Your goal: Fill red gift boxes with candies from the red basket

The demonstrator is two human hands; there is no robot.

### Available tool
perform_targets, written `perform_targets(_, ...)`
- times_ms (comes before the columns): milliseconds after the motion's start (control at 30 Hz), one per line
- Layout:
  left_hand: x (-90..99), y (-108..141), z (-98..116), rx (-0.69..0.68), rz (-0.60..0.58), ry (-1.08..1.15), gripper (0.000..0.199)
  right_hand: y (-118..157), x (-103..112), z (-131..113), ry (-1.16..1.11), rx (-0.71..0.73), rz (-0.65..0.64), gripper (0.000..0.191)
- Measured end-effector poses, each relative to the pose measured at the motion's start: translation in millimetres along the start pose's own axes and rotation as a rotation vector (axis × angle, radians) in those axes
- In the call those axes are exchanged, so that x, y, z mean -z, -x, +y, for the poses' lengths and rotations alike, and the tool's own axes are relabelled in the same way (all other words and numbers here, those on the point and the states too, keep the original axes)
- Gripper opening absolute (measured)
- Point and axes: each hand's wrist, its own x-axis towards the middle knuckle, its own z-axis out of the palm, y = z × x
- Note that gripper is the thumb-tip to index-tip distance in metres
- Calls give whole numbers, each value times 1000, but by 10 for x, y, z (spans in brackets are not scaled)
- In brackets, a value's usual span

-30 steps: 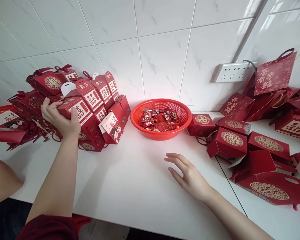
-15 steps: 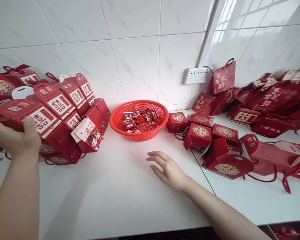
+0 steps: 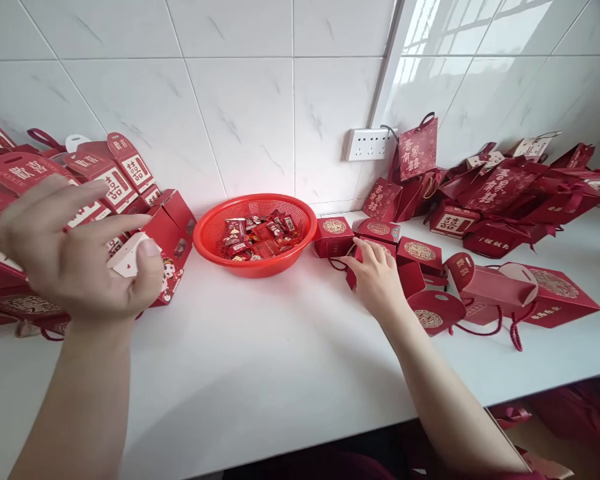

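My left hand (image 3: 80,253) is raised in front of the stacked red boxes (image 3: 117,180) at the left, its fingers apart and slightly curled, with nothing in them. Beside it stands a red box with a cartoon figure (image 3: 173,277), partly covered by the hand. My right hand (image 3: 377,277) rests on a small red box (image 3: 380,247) right of centre, its fingertips on the box; the hand hides much of it. Another small red box (image 3: 334,237) stands just left of those fingers.
A red plastic basket (image 3: 255,268) of wrapped sweets stands at the centre, near the tiled wall. More red boxes (image 3: 495,193) are heaped at the back right. An opened box (image 3: 497,290) with rope handles lies at the right. A power socket (image 3: 371,145) is on the wall.
My left hand has moved right, off the side of the left stack. My right hand has moved from above the bare table to the small boxes at the right. The view has shifted right.
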Motion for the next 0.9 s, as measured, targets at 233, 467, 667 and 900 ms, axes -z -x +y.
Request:
perform_targets(233,-225,159,603,-429,-148,124,24,-167,86,92,-170,76,-34,23)
perform_targets(467,-281,640,867,-315,-845,275,32,-210,332,-200,-702,-101,3,13)
perform_targets(667,-317,1137,726,179,-1141,538,39,-21,6,-506,-886,-62,-120,23)
perform_targets(900,-449,1303,610,90,-1219,683,59,29,-170,-713,-1004,-217,-100,17)
